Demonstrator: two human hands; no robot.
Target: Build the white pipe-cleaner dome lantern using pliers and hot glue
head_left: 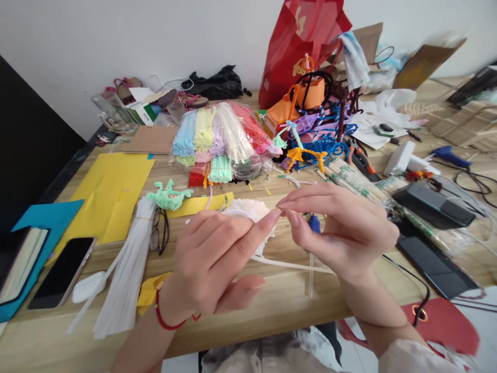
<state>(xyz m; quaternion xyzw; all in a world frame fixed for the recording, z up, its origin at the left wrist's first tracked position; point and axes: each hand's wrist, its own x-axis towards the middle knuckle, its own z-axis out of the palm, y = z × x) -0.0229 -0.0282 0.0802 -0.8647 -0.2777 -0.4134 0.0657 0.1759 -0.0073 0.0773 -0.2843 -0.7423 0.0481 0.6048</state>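
Note:
My left hand (217, 259) and my right hand (337, 228) meet above the wooden table (283, 305), fingertips touching. Between them sits a white fuzzy pipe-cleaner piece (248, 212), gripped by the left fingers. A white pipe-cleaner strand (287, 265) trails from it under my right hand. My right hand pinches at the white piece, and a blue-tipped tool (313, 224) shows behind its fingers. A red string bracelet (165, 321) circles my left wrist.
A bundle of white pipe cleaners (128, 274), glasses (160, 230), a phone (64, 272) and yellow paper (112, 191) lie at the left. Bagged coloured pipe cleaners (221, 137), a red bag (303, 46), a glue gun (450, 154) and black devices (433, 207) crowd the back and right.

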